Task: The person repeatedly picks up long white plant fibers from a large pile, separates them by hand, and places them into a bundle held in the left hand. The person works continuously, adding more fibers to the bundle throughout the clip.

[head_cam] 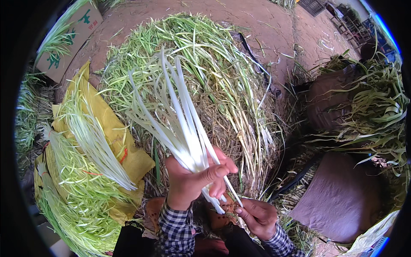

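Observation:
My left hand (pixel 196 180) is closed around a small bunch of long leafy stalks (pixel 189 138), white at the base, with flat pale leaves fanning up and away from me. Thumb and fingers of my right hand (pixel 257 217) pinch the lower end of one white stalk, just right of the bunch's cut ends. Beyond my hands lies a large heap of green and yellowed leafy stalks (pixel 179 35), with dry straw-like stems nearer me. On the left, a loose bundle of pale stalks (pixel 96 138) rests on a yellow woven sheet (pixel 138 163).
More pale green leaves (pixel 90 199) and tied bundles lie at lower left. A cardboard box (pixel 86 29) with printed writing stands at upper left. A person's clothed leg or body (pixel 340 196) and piled wide leaves (pixel 382 109) are on the right. A dark crate (pixel 311 6) sits at the far edge.

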The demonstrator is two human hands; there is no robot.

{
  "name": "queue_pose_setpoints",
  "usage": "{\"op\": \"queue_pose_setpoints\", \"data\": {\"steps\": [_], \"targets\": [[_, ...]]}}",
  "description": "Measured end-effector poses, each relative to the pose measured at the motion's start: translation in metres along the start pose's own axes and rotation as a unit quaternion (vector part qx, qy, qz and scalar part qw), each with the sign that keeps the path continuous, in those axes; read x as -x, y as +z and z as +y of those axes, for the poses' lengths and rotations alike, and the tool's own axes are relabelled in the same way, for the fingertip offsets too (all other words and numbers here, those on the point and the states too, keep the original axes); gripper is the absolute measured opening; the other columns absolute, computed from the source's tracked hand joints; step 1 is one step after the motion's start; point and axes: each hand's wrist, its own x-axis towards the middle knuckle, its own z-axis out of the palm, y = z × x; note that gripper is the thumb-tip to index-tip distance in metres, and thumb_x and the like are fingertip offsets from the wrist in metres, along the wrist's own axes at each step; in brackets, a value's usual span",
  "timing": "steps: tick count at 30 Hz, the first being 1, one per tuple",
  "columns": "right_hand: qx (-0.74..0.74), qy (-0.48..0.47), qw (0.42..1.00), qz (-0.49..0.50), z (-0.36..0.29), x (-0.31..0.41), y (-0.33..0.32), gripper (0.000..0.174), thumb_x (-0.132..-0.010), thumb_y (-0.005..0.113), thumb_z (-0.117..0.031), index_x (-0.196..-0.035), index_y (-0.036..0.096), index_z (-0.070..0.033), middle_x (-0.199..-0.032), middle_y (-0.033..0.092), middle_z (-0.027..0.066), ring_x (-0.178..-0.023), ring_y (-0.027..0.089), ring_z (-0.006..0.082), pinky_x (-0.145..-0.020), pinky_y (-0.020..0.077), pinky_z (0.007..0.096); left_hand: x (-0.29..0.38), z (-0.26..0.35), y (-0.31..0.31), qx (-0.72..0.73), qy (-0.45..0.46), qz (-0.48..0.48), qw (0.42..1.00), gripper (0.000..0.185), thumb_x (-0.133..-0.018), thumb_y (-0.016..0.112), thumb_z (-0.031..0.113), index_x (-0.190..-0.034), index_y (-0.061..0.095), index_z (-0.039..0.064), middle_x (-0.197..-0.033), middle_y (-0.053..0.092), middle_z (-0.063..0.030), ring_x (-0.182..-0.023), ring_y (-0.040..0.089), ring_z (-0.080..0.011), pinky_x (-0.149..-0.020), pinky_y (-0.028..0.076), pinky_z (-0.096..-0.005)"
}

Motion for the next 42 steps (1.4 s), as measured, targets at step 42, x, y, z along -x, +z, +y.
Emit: {"op": "queue_pose_setpoints", "data": {"steps": [42], "targets": [[0.101, 0.043, 0.994, 0.013, 0.054, 0.032, 0.007, 0.012, -0.075, 0.062, -0.004, -0.084, 0.058, 0.002, -0.067, 0.053, 0.013, -0.053, 0.05, 0.0238, -0.048, 0.039, 0.0313, 0.022, -0.099, -0.021, -0.029, -0.194, 0.089, 0.977, 0.013, -0.071, 0.062, -0.004, -0.077, 0.052, -0.012, -0.055, 0.052, -0.011, -0.037, 0.046, -0.0119, -0.033, 0.038, -0.0252]]}}
